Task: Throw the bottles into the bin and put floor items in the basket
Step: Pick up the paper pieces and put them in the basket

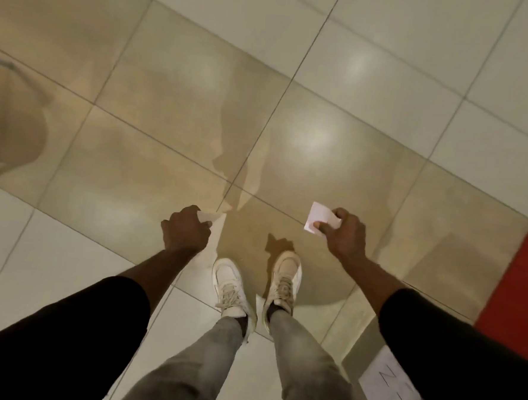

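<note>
Looking straight down, a tiled floor (325,80) is seen beneath a standing person. The left hand (186,230) is held out over the tiles, its grip clenched around a white paper (210,219), of which only a pointed corner is shown past the fingers. The right hand (345,232) is held level with it and well apart, and a small white slip (319,217) is pinched in its grip between thumb and fingers. Both papers are carried in the air above the floor.

Below the hands, two white trainers (229,287) are planted side by side, and a white scrap (258,304) is seen on the floor between them. A lettered sheet (390,390) is laid on the floor at lower right, near a red strip (516,292). A pale round container (11,116) is cut off by the left edge; whether it is the bin or the basket cannot be told.
</note>
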